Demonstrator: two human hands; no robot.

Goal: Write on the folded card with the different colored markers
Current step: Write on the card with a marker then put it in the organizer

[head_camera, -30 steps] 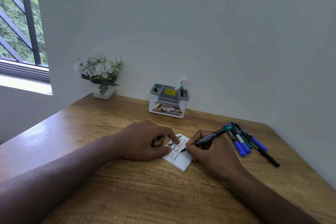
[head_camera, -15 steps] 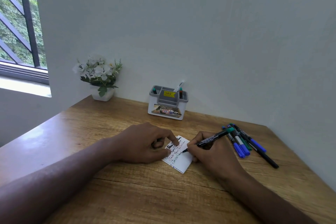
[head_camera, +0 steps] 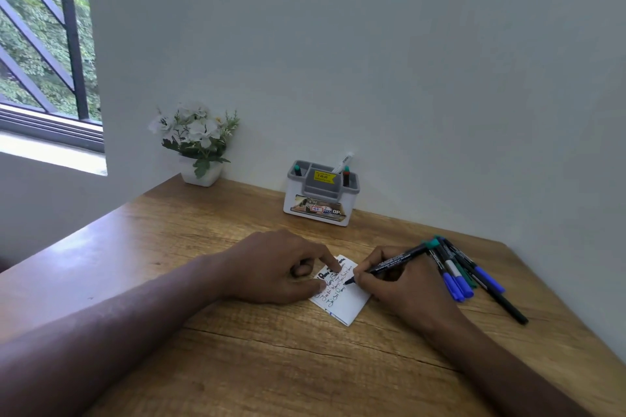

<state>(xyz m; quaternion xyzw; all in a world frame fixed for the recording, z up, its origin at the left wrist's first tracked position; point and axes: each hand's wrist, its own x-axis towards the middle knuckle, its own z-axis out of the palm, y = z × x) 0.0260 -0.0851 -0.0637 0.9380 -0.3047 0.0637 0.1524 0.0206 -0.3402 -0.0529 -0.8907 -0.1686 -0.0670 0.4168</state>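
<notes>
- Left hand (head_camera: 281, 267) has its fingertips pressing the folded card (head_camera: 342, 291) flat on the table (head_camera: 237, 366), while the right hand (head_camera: 396, 284) pinches a black marker (head_camera: 393, 261) with the tip down on the card's right side.
- Card sits mid-table between both hands, several colored lines already on it.
- Tip from me: keep that left hand pinning the paper and write light and slow, since markers probably bleed.
- Spare markers (head_camera: 464, 271) lie in a pile just right of the writing hand.
- Can't read the words, too small, and the left fingers cover part of the card.
</notes>
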